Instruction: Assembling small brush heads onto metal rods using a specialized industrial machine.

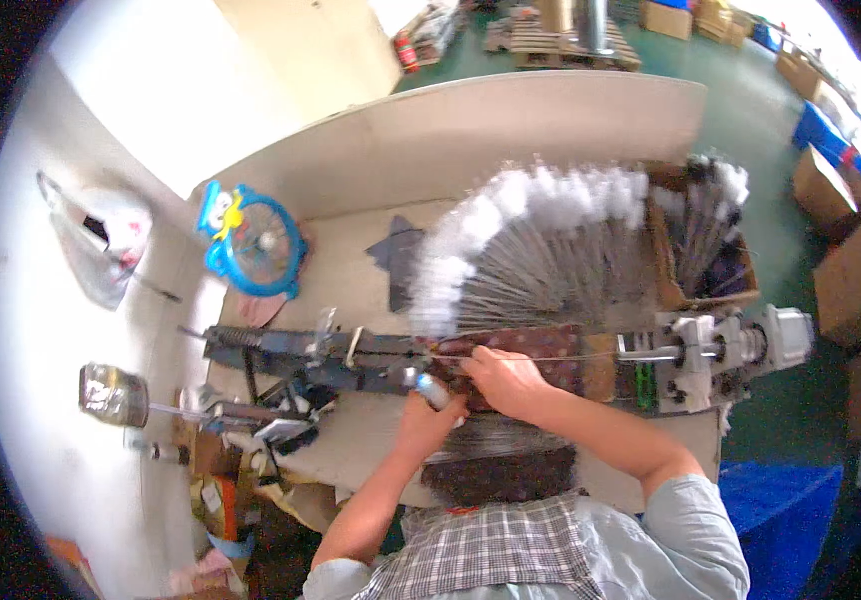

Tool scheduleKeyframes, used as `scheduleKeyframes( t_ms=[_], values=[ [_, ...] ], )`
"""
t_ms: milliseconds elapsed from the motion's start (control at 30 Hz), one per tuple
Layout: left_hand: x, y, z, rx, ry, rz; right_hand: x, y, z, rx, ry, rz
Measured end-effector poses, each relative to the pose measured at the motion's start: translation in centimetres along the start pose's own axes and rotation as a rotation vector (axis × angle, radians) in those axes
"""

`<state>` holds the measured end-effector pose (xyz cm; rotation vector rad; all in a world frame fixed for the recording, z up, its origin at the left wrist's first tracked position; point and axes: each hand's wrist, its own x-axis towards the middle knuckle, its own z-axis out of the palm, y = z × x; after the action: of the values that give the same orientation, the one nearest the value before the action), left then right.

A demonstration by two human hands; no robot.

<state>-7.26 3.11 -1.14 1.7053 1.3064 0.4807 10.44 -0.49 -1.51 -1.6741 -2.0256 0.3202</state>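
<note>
**Hands working close to a wire-winding jig**

The right hand (504, 380) is lying palm down on the dark bed of the long metal jig (371, 355), fingers curled and pressing at a thin taut wire (551, 357) that is running along the bed toward the grey motor unit (741, 345) at the right end of the desk (351, 270). The left hand (429, 408) is sitting just below it, closing around a small silvery cylindrical tool (433, 388) whose tip is pointing up toward the jig; what kind of tool it is I cannot tell.

Just behind the hands, a fan of thin wire stems with white fluffy tips (531, 235) is spreading out from the jig, and more of them are standing in a cardboard box (701, 250) to the right.

The risks, as I judge them: the fingers are resting right on the wire, so if the motor end is turning, the wire could be cutting or pinching them. The stems are lying loose and close, so a nudge of the right forearm could be knocking the fan out of order. The two hands are nearly touching, so the tool tip could be slipping onto the right hand's fingers.

Both forearms are coming up from the lower edge, elbows bent, wrists converging at the middle of the jig. A blue toy-like clock (251, 240) is leaning at the far left.
</note>
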Motion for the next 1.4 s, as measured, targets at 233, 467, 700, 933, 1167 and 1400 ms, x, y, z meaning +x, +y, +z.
scheduleKeyframes(
  t_ms=[233, 467, 700, 933, 1167, 1400],
  values=[
    [-2.4, -8.7, -7.0, -0.897, 0.303, -0.274, -1.8, 0.2, -2.5, 0.100, -0.049, -0.089],
    [-3.6, -13.3, -11.6, -1.322, 0.500, -0.395, -1.3, -0.6, -2.5, 0.111, -0.091, -0.087],
    [-3.0, -12.1, -10.6, -1.317, 0.625, -0.362, -2.0, -1.5, -5.0, 0.134, -0.101, -0.142],
    [-5.1, -4.0, -3.4, -0.910, 0.318, -0.062, -1.1, -2.0, -9.8, 0.109, 0.258, -0.101],
    [-1.6, 5.0, 5.2, -1.067, -0.058, -0.023, -2.3, 0.2, -10.2, 0.272, 0.171, 0.089],
    [-0.1, 4.9, 7.8, -0.950, -0.074, 0.084, -3.4, 1.3, -11.4, 0.722, 0.097, 0.369]
  ],
)
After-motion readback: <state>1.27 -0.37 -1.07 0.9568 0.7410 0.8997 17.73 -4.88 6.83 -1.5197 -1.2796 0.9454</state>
